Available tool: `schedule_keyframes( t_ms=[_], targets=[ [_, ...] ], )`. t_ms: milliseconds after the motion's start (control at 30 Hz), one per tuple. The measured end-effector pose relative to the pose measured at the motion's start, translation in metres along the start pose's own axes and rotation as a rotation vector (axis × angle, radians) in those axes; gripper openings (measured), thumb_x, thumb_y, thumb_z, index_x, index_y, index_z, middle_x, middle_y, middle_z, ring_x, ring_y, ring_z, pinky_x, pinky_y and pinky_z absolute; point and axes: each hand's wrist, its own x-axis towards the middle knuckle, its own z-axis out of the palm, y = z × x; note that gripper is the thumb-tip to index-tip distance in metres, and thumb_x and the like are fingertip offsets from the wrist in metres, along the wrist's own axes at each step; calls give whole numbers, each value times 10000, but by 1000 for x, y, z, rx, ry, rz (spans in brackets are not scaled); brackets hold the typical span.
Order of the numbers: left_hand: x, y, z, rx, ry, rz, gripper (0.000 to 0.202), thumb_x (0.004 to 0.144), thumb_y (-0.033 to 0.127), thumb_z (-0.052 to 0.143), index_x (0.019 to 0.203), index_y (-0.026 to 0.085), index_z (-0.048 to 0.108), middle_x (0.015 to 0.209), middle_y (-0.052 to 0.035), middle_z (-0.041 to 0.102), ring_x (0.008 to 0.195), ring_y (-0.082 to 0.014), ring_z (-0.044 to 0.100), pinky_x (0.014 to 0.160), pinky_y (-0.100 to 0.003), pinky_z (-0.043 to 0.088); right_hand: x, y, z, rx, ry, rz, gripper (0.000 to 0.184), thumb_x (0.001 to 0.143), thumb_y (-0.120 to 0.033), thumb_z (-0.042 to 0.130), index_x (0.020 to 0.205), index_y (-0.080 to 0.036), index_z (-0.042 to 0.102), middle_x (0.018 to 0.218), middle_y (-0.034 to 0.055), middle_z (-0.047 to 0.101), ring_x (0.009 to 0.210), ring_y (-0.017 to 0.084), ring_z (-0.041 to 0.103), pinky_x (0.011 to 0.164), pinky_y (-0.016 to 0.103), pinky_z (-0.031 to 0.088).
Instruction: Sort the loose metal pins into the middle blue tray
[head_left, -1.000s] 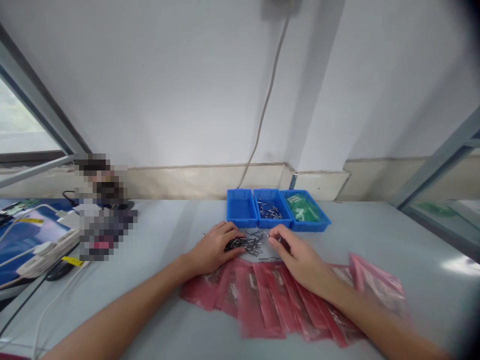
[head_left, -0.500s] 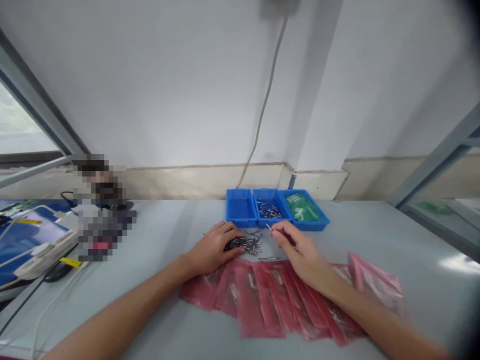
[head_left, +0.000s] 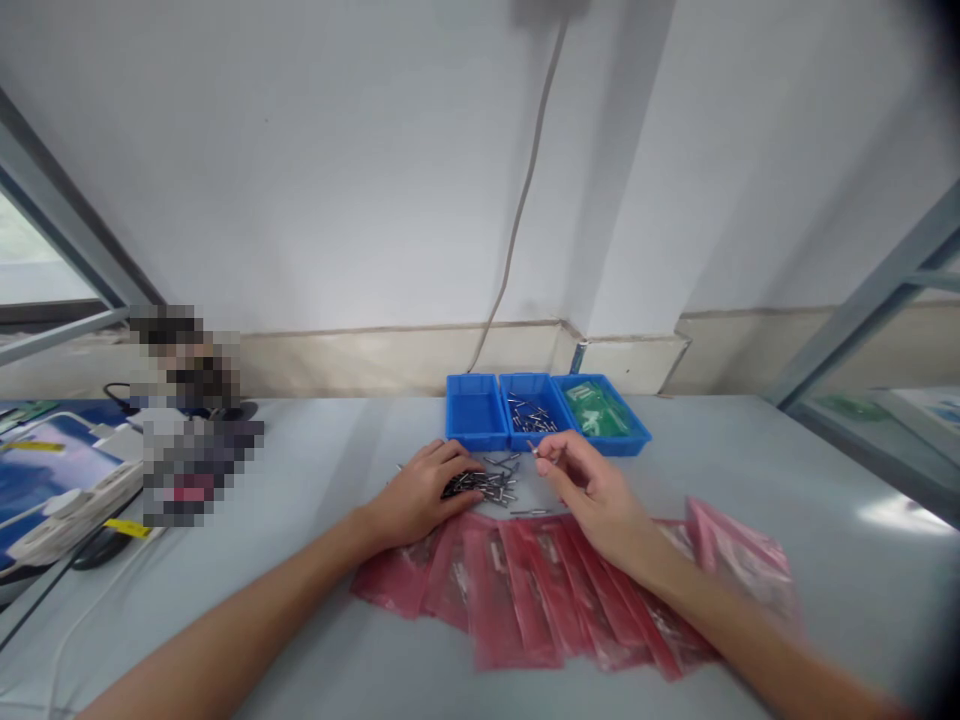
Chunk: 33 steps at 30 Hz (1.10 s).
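Note:
My left hand (head_left: 431,490) rests on the table beside a pile of small metal pins (head_left: 484,485), its fingers spread and curved around the pile's left side. Between the thumb and fingertips of my right hand (head_left: 581,475) is one small metal pin (head_left: 532,447), its tip pointing up and left. One loose metal pin (head_left: 531,512) lies apart in front of the pile. Pink plastic bags (head_left: 517,610) with small parts inside lie fanned out under and between my forearms.
Behind the pile stand three blue bins: a bare left bin (head_left: 475,412), a middle bin (head_left: 525,438) with metal pins, and a right bin (head_left: 645,440) with green bags. At left are a power strip (head_left: 75,515), cables and a blurred-out person (head_left: 199,420).
The view has shifted slightly. My right hand has turned the pin a little, so it stands steeper. My left hand stays by the pile.

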Motion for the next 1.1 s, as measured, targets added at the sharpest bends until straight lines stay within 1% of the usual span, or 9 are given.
schedule_keyframes(
  t_ms=[200,333,467,533,633,767,833,967,1100],
  targets=[
    [0,-1,1,-3,14,13,275,1104,412,627,1328,262,680,1278,-84,667,1192,-276,625,1084,-475,524,0,-4,-1,170,-117,79,229,1062,-504,628,1071,-276,602,765,-38,588,673,180,586,687,334,506],
    [1,-1,1,-5,11,11,273,1100,400,638,1327,256,685,1270,-81,673,1197,-273,622,1089,-461,516,2,-8,-2,298,-95,131,273,1043,-536,661,1086,-267,636,821,-27,605,642,151,572,665,318,512],
    [0,0,0,-13,0,3,278,1101,403,638,1335,262,687,1273,-80,672,1203,-272,619,1090,-458,513,3,-7,-3,378,-87,149,274,1055,-518,653,1071,-249,704,854,-14,560,639,131,515,611,291,489],
    [0,1,-1,-19,6,1,278,1101,408,637,1333,264,687,1277,-80,672,1200,-271,621,1084,-460,517,3,-4,-2,362,-96,147,286,1066,-516,631,1054,-245,720,850,-7,559,650,139,520,610,294,484],
    [0,0,-1,-20,11,4,275,1099,409,641,1324,259,687,1280,-80,668,1198,-270,620,1090,-464,516,3,0,-1,238,-95,105,279,1074,-512,605,1070,-257,719,900,11,606,670,158,546,635,321,490],
    [0,-1,0,-9,2,5,281,1098,406,642,1335,259,682,1270,-80,666,1197,-271,618,1096,-466,512,-1,1,1,-22,-33,-32,178,1068,-440,626,1094,-284,709,983,32,634,848,218,600,734,356,495],
    [0,-1,0,-8,4,4,284,1101,408,637,1340,261,678,1270,-80,667,1196,-273,618,1095,-468,513,-2,0,1,-102,-8,-85,126,1062,-386,636,1076,-283,707,990,37,621,882,225,603,755,360,488],
    [0,-1,1,-6,7,12,287,1100,406,639,1343,258,676,1269,-81,672,1201,-276,617,1097,-473,512,-1,0,0,-121,13,-128,78,1039,-329,656,1024,-271,706,967,37,609,843,218,588,743,359,476],
    [0,-1,0,-6,1,8,293,1100,405,639,1355,263,675,1281,-82,668,1209,-276,614,1106,-481,510,1,0,0,-32,6,-67,99,1024,-369,687,1018,-272,707,923,20,612,827,211,585,754,354,483]
  ],
)
